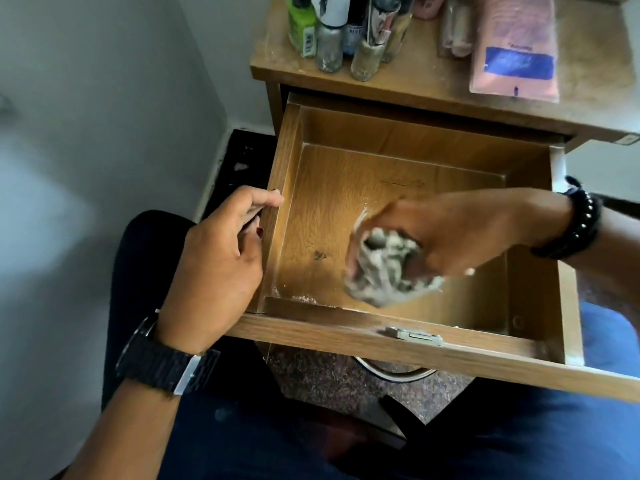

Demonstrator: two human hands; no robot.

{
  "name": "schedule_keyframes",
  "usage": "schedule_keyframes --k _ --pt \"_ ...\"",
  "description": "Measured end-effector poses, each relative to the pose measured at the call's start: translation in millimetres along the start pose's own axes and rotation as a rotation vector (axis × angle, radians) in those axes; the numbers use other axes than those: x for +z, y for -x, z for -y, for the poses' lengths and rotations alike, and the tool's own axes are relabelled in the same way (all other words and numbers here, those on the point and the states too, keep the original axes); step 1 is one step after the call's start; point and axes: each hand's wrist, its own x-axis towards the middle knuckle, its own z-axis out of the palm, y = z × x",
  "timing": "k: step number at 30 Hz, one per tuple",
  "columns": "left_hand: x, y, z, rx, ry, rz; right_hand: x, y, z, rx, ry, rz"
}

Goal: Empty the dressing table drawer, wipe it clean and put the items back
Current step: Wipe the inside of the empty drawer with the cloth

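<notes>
The wooden drawer (381,336) is pulled out wide, with nothing lying on its floor but dust along the front-left corner. My right hand (450,237) reaches in from the right and grips a crumpled grey-white cloth (384,271), held low over the drawer's front middle. My left hand (218,258) rests against the outside of the drawer's left wall, thumb on the top edge, fingers curled along the side. Several bottles (346,32) and a pink packet (516,46) stand on the table top (415,77) behind the drawer.
A white wall is at the left, with dark floor below it. My knees in dark trousers sit under the drawer front. A metal handle (394,374) hangs below the drawer's front panel. A lock plate (415,336) sits on the front rim.
</notes>
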Motion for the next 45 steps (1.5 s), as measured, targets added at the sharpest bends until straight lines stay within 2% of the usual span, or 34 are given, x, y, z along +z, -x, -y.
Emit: schedule_keyframes --k 2,4,5,7,11,15,18,20,26,30,34,38,40,42,45 --pt "0 -1 0 0.013 -0.014 -0.012 -6 -7 0 -0.119 0.008 -0.38" --pt "0 -1 0 0.013 -0.014 -0.015 -10 -23 -6 -0.156 0.226 -0.66" --pt "0 -1 0 0.012 -0.017 -0.014 -11 -34 -11 -0.126 0.363 -0.74" --pt "0 -1 1 0.007 -0.015 -0.018 -10 -56 -18 -0.027 0.538 -0.798" --pt "1 0 1 -0.001 0.003 -0.036 -8 -88 -25 0.053 0.615 -0.816" --pt "1 -2 2 0.022 -0.068 -0.038 -6 -104 -29 0.136 0.564 -0.877" --pt "1 -2 2 0.024 -0.087 -0.034 -8 -103 -30 0.157 0.528 -0.833" --pt "1 0 1 0.025 -0.079 -0.03 -4 -96 -32 0.073 0.5 -0.779" --pt "1 -1 2 0.025 -0.076 -0.022 58 -92 -19 -0.35 0.401 -0.559" --pt "2 0 3 0.042 -0.095 -0.021 64 -88 -11 -0.489 0.415 -0.475" --pt "2 -1 4 0.045 -0.12 -0.026 36 -95 -33 -0.414 0.579 -0.507" --pt "3 -1 3 0.045 -0.114 -0.031 -19 -92 -57 -0.093 0.632 -0.622" --pt "2 -3 3 0.053 -0.115 -0.027 -22 -94 -57 -0.023 0.629 -0.652" --pt "1 -3 3 0.054 -0.101 -0.027 -12 -95 -52 -0.014 0.603 -0.682" --pt "1 -1 3 0.052 -0.082 -0.016 12 -94 -46 -0.137 0.541 -0.704"
